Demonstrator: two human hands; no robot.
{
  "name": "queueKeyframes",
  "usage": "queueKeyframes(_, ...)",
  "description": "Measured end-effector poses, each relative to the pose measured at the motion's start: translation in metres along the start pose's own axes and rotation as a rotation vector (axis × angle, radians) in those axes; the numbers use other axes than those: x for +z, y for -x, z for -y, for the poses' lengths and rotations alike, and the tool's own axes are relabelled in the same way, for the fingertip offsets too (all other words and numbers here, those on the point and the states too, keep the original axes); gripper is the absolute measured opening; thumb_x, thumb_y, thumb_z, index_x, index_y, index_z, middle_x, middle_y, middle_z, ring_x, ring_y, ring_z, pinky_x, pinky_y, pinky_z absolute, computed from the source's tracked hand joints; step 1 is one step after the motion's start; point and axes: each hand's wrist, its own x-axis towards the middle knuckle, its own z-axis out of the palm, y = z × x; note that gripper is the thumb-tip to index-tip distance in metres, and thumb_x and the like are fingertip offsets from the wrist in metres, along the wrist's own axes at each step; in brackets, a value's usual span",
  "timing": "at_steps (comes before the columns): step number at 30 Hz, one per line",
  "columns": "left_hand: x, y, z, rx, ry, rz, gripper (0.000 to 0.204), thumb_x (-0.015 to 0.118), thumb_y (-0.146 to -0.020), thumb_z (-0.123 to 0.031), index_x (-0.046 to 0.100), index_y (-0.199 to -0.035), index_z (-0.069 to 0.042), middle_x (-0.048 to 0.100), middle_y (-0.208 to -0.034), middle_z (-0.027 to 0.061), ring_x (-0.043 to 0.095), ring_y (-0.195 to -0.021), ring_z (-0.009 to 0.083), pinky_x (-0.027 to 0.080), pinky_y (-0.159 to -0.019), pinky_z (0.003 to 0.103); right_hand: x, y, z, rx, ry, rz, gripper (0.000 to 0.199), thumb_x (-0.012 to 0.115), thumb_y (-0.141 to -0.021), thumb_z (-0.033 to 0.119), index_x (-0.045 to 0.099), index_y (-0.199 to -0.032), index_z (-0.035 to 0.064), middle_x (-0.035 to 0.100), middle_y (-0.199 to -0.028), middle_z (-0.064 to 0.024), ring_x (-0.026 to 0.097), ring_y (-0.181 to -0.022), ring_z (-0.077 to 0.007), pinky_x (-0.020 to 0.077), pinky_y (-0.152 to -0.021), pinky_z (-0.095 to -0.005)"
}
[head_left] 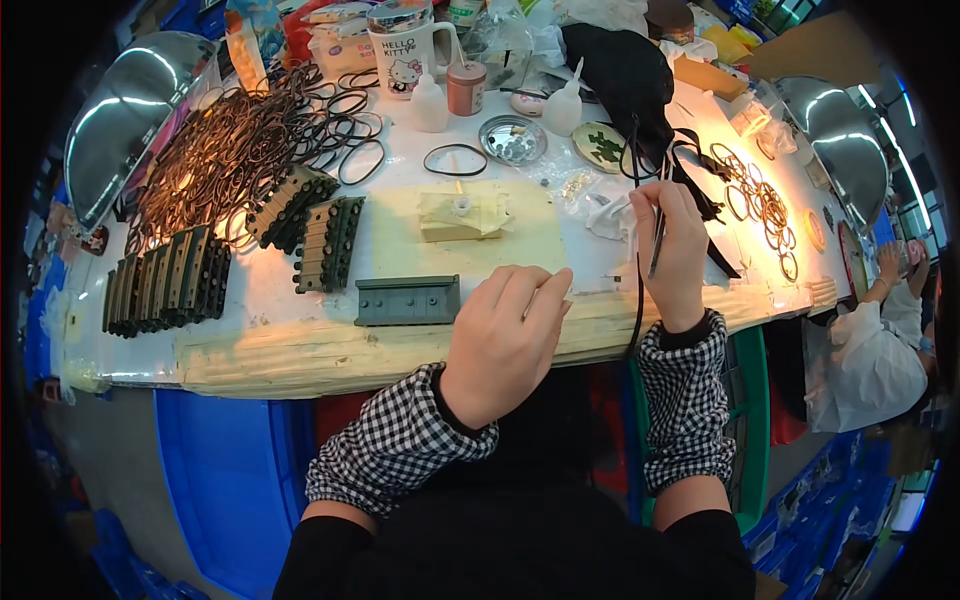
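My right hand [672,255] is raised over the right part of the worktable [300,345] and grips a thin dark pointed tool [656,250]. A black cord [638,315] runs down past this hand and over the table's front edge. My left hand [505,335] rests palm down at the front edge with its fingers curled together; nothing shows in it. Just left of it lies a grey metal block [407,300]. Beyond it a yellowish pad [520,250] carries a pale folded piece [462,215].
Brown rings are heaped at the back left [240,140], with black toothed fixtures [325,240] in front. A mug [405,55], squeeze bottles [430,100] and a metal dish [512,138] stand behind. More rings [760,205] lie right. A co-worker [880,340] sits far right.
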Motion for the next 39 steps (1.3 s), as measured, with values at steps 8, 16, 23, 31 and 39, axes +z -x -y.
queueKeyframes(8,0.027,-0.014,0.008,-0.147,0.030,0.012,0.028,0.060,-0.085,-0.001,0.060,-0.112,0.003,0.058,-0.092,0.0148,0.056,-0.084,0.0321,0.047,-0.072,0.039,-0.010,0.006,0.012,0.309,-0.446,0.181,0.008,0.054,-0.094,0.004,0.055,-0.090,-0.0024,0.057,-0.077,-0.0075,0.061,-0.061,-0.0135,0.0464,-0.057,-0.0237)
queueKeyframes(16,0.041,-0.019,0.016,-0.186,0.194,0.007,0.018,0.062,-0.084,-0.002,0.064,-0.102,0.002,0.059,-0.081,0.0134,0.059,-0.072,0.0289,0.048,-0.065,0.036,-0.006,0.018,0.012,0.386,-0.698,0.213,0.017,0.049,-0.099,0.013,0.054,-0.094,-0.0019,0.060,-0.078,-0.0069,0.064,-0.063,-0.0109,0.0523,-0.071,-0.0256)
queueKeyframes(23,0.033,-0.020,0.014,-0.203,0.319,-0.038,0.007,0.068,-0.080,-0.004,0.062,-0.080,0.001,0.057,-0.071,0.0111,0.058,-0.060,0.0227,0.046,-0.055,0.031,-0.009,0.021,0.022,0.464,-0.831,0.280,0.019,0.046,-0.101,0.016,0.053,-0.094,-0.0009,0.057,-0.078,-0.0054,0.061,-0.063,-0.0101,0.0526,-0.084,-0.0311)
queueKeyframes(31,0.034,-0.014,0.013,-0.119,0.179,0.040,0.011,0.069,-0.076,-0.004,0.059,-0.074,0.000,0.058,-0.075,0.0106,0.057,-0.070,0.0256,0.048,-0.062,0.034,-0.021,0.012,0.017,0.559,-0.929,-0.065,0.019,0.049,-0.100,0.018,0.053,-0.096,0.0002,0.051,-0.079,-0.0031,0.059,-0.064,-0.0100,0.0567,-0.081,-0.0351)
queueKeyframes(39,0.011,-0.008,0.005,-0.012,-0.062,0.202,0.028,0.076,-0.072,-0.013,0.064,-0.095,-0.002,0.060,-0.092,0.0097,0.057,-0.086,0.0270,0.047,-0.076,0.037,-0.020,0.008,0.036,0.521,-0.855,-0.030,0.018,0.053,-0.099,0.017,0.057,-0.095,-0.0004,0.054,-0.075,-0.0016,0.057,-0.065,-0.0080,0.0544,-0.074,-0.0276)
